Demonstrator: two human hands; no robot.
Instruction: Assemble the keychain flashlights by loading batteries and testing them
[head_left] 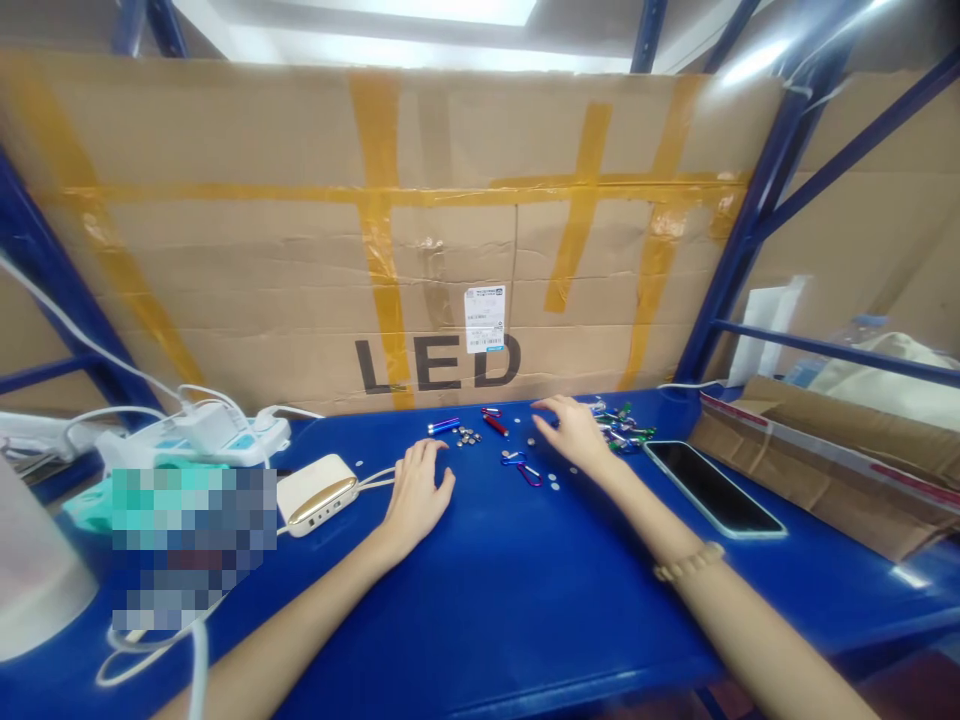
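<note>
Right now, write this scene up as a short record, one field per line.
Surface: blue table
Left hand: fingers loosely bent, no item visible in it, near small silver discs
Right hand: thumb and forefinger apart, beside a pile of small shiny parts
Between hands: red tube, blue clip, purple clip
Beyond left hand: blue tube
Far left: power bank, power strip
Far right: phone, screen dark
Backdrop: taped cardboard marked LED
</note>
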